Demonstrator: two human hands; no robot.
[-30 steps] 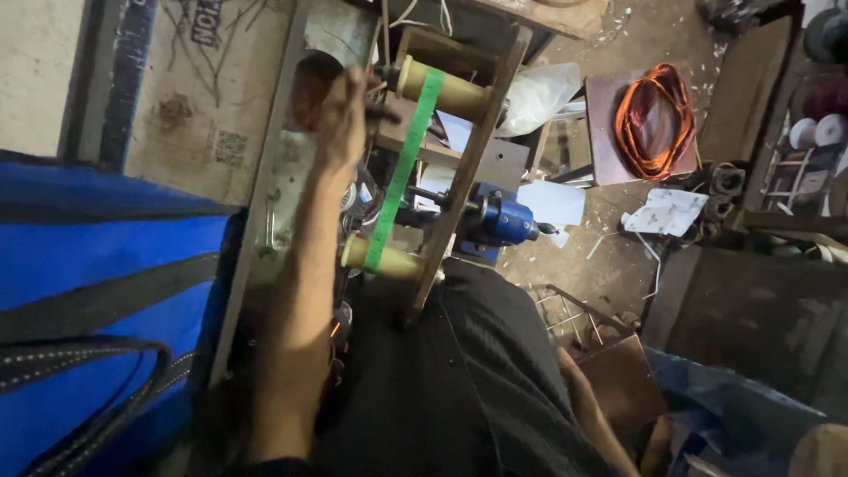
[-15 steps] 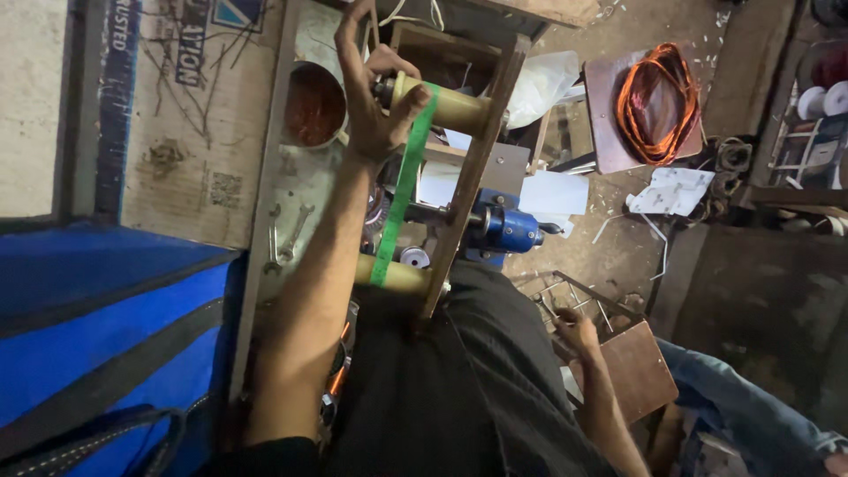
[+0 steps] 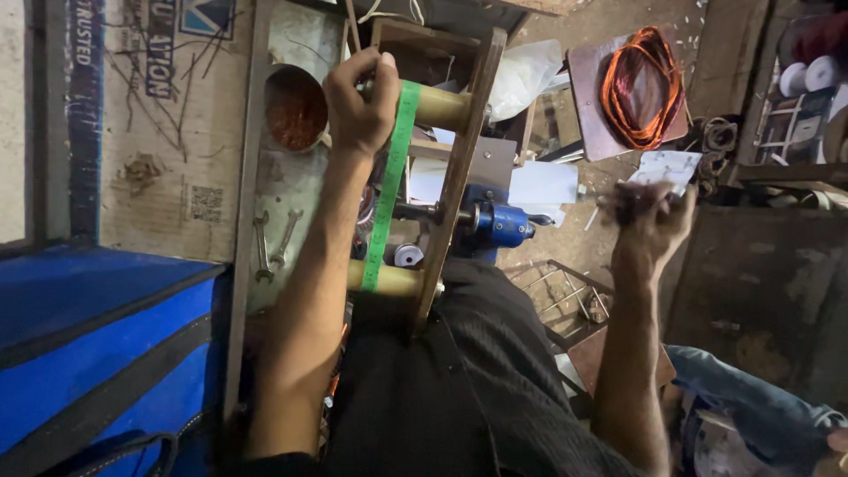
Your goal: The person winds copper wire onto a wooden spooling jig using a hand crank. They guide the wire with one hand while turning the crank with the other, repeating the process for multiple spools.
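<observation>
We grip the far wooden roller (image 3: 442, 104) at twelve o'clock with our left hand (image 3: 358, 104) closed beside the green tape (image 3: 389, 190), while our right hand (image 3: 649, 216), fingers curled around something blurred, likely must crank steadily.

Light was dim, soft, approx. from above; few hard shadows. Raised right hand (image 3: 649, 216) was motion-blurred, left hand (image 3: 358, 102) sharp. Coiled orange copper wire (image 3: 643, 87) looked bright, no glare. Dark cloth at btm lost detail.
</observation>
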